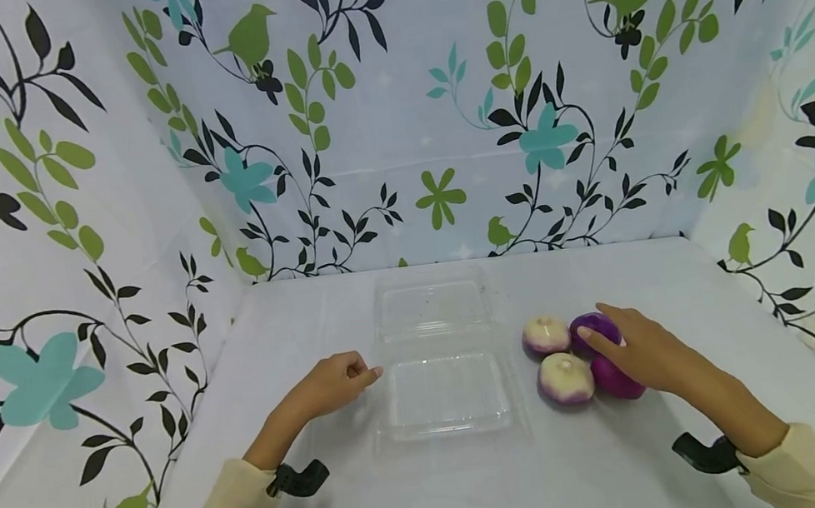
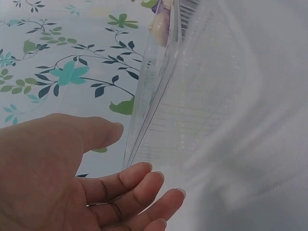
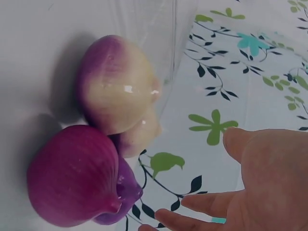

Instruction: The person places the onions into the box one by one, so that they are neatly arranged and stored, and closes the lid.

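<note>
A clear plastic clamshell container point(image 1: 446, 392) lies unfolded on the table, its lid point(image 1: 429, 308) towards the back. Beside its left edge hovers my left hand point(image 1: 335, 382), holding nothing, fingers loosely bent in the left wrist view. To the container's right sit two white-and-purple turnips point(image 1: 565, 380) next to a magenta onion point(image 1: 617, 381) and a darker purple, onion-like vegetable point(image 1: 586, 327). Over these two reaches my right hand point(image 1: 648, 350), partly covering them. The right wrist view shows its fingers spread and apart from the magenta onion point(image 3: 72, 175) and the turnips point(image 3: 113, 86).
A white cloth covers the table point(image 1: 435, 494). Patterned curtains with leaves, birds and flowers hang behind it point(image 1: 377, 123) and along both sides. A dark wrist-camera mount point(image 1: 301, 478) sits on the left wrist, another mount point(image 1: 705, 452) on the right.
</note>
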The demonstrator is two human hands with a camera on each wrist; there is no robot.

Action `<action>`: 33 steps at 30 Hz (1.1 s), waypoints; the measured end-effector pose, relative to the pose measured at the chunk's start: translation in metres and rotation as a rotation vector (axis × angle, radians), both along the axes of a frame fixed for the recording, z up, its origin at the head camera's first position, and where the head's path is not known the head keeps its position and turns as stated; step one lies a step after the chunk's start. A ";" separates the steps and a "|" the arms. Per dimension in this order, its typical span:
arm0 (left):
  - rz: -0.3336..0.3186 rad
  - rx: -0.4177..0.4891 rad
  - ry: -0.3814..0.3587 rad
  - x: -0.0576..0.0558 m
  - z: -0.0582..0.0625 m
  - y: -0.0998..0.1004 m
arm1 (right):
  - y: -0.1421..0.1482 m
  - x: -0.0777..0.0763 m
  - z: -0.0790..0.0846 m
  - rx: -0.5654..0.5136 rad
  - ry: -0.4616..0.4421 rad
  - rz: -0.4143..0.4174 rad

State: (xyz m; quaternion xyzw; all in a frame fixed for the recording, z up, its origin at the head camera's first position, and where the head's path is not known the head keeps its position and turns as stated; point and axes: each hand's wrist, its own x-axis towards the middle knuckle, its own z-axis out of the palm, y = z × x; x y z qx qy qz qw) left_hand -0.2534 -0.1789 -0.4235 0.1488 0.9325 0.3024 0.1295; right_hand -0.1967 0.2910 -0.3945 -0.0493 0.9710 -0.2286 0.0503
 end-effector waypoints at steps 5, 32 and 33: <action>-0.004 0.001 -0.006 0.001 0.000 0.001 | 0.014 0.008 -0.003 0.008 0.003 -0.006; -0.021 0.017 -0.039 0.001 -0.009 0.003 | 0.053 0.033 -0.045 -0.102 0.025 0.006; -0.023 0.017 -0.040 0.001 -0.009 0.003 | 0.053 0.033 -0.046 -0.106 0.019 0.005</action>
